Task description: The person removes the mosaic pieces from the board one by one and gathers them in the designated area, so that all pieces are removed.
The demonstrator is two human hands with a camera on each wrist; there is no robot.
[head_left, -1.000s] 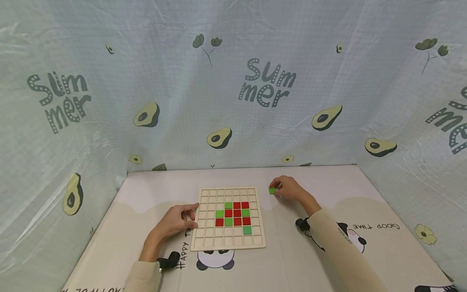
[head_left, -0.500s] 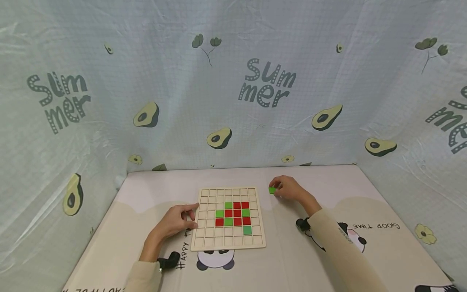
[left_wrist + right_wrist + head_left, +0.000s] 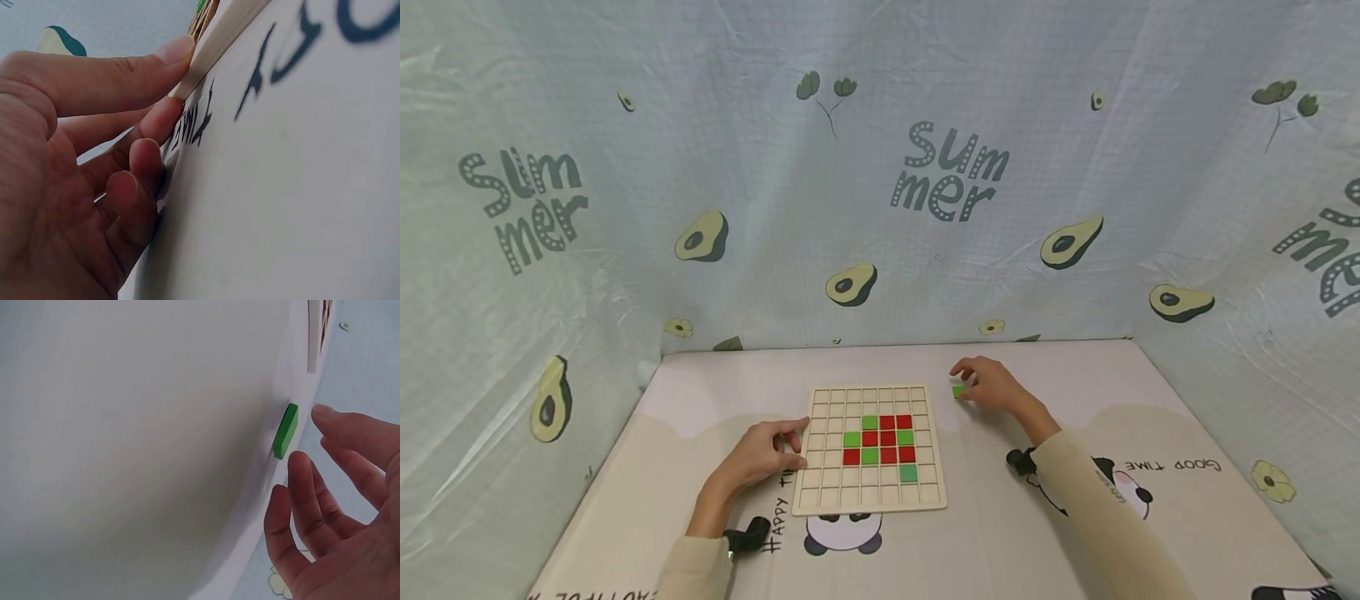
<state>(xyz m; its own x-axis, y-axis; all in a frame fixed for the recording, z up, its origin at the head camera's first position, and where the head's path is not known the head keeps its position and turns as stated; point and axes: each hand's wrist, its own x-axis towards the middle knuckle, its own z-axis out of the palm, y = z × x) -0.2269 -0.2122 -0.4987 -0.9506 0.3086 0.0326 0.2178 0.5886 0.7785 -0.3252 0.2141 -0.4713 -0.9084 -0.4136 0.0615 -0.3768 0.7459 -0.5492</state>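
A pale wooden grid board (image 3: 830, 498) lies on the table with several red and green square tiles in its cells. At its left edge is my left hand (image 3: 760, 454), thumb and forefinger spread apart along the rim and touching it. In the left wrist view the thumb (image 3: 119, 81) rests against the board's edge, the other fingers loosely bent. Beyond the board's upper right corner, a loose green tile (image 3: 958, 392) lies flat on the table. My right hand (image 3: 992, 386) hovers beside it; the right wrist view shows parted fingers and the tile (image 3: 286, 432) apart from them.
A tablecloth (image 3: 985, 533) with panda prints and lettering covers the table. Patterned sheeting (image 3: 767, 192) rises behind and at both sides. Each wrist carries a small black camera (image 3: 751, 534).
My right hand's fingers have lifted and parted from the loose green tile, which stays almost in place. The left hand and the board have not visibly moved.
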